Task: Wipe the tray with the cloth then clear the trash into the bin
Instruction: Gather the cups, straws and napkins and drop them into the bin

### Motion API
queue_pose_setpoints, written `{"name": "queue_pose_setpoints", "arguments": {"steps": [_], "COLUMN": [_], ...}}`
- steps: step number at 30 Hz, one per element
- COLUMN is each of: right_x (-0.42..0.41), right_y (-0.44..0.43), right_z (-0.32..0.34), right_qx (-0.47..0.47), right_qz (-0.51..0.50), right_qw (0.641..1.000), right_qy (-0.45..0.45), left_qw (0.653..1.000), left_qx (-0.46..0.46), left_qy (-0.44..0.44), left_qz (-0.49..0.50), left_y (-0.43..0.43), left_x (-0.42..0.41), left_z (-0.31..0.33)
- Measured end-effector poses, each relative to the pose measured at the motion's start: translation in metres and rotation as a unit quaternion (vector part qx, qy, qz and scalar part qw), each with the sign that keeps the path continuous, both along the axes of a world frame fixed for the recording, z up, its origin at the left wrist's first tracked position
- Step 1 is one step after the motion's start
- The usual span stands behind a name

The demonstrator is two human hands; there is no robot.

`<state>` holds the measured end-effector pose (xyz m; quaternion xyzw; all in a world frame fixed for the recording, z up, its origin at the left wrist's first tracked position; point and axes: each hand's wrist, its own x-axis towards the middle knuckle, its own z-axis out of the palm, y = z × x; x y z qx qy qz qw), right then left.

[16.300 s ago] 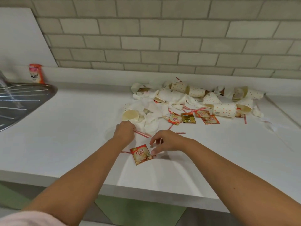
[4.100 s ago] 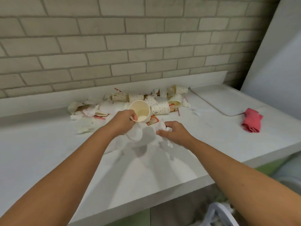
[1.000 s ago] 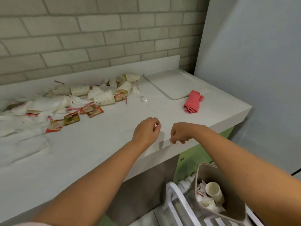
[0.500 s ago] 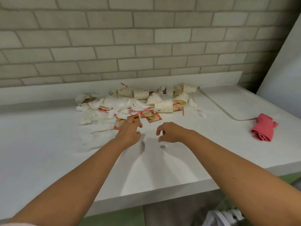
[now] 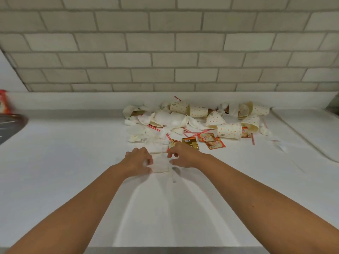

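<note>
A heap of trash lies against the back wall: dotted paper cups (image 5: pixel 229 130), crumpled white napkins (image 5: pixel 146 123), orange sachets (image 5: pixel 207 138) and red stirrers (image 5: pixel 252 139). Just in front of the heap lies a flat white napkin (image 5: pixel 161 163). My left hand (image 5: pixel 138 161) grips its left edge with curled fingers and thumb. My right hand (image 5: pixel 183 155) pinches its right edge, partly covering a sachet (image 5: pixel 172 143). The white tray (image 5: pixel 311 131) lies on the counter at the far right, partly cut off. Neither the cloth nor the bin is in view.
The steel sink's drainer (image 5: pixel 9 125) shows at the far left, with a red packet (image 5: pixel 2 104) behind it. A clear plastic fork (image 5: pixel 278 143) lies between the heap and the tray. The counter's front edge (image 5: pixel 165 249) runs along the bottom.
The view has swung left, so the red cloth is gone and the sink has appeared. Both hands have closed in on the flat white napkin and taken its edges.
</note>
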<state>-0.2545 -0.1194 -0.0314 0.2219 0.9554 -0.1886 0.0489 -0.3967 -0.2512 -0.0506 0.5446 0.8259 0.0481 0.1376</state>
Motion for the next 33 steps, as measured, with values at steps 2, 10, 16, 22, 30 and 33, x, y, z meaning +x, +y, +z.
{"name": "queue_pose_setpoints", "arguments": {"steps": [2,10,16,22,30,33], "right_x": [-0.009,-0.040,-0.054,-0.057,-0.057,-0.064], "right_y": [0.002,0.007,0.003,-0.009,0.003,0.010], "right_z": [0.000,-0.009,-0.009,-0.012,0.045,0.061], "right_qx": [0.000,-0.021,-0.070,-0.010,-0.277,-0.364], "right_qz": [-0.002,-0.100,-0.087,0.006,-0.090,-0.139], "right_qw": [1.000,0.995,0.994,0.998,0.950,0.896], "right_qy": [-0.007,0.023,0.004,-0.055,0.117,0.211], "left_qw": [0.998,0.935,0.772,0.715,0.735,0.748], "left_qx": [0.031,0.205,0.342,0.414,0.383,0.366], "left_qy": [-0.050,-0.285,-0.507,-0.509,-0.505,-0.491], "left_qz": [-0.008,0.053,0.173,0.240,0.244,0.256], "left_y": [0.000,0.006,0.011,0.008,0.013,0.019], "left_x": [-0.006,-0.020,-0.039,-0.059,-0.060,-0.059], "left_z": [-0.006,0.008,0.036,0.038,0.035,0.038]}}
